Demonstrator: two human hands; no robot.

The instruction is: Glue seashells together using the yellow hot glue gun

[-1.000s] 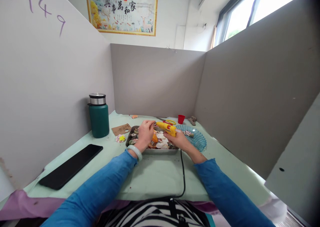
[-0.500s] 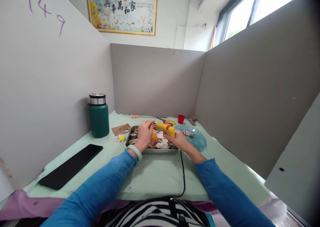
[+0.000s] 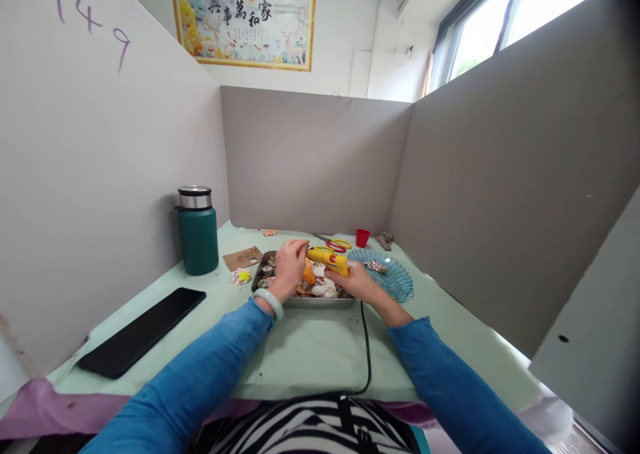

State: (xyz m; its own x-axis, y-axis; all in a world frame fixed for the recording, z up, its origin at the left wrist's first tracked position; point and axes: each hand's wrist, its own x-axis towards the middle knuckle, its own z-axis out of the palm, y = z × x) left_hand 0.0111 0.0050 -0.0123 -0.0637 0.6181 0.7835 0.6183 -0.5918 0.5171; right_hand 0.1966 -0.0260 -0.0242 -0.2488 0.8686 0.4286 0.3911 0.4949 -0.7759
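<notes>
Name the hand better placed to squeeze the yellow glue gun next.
Probably the right: the right hand grips the yellow glue gun at its rear end, while the left hand is near its front tip, above the metal tray.

Grey partition beyond L hand, pale panel w/ purple nos. to its left; taupe panel & bright window right of R hand. Calligraphy print on wall high past both.

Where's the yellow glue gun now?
In the head view, the yellow glue gun is in the right hand, over the metal tray, its tip toward the left hand.
</notes>
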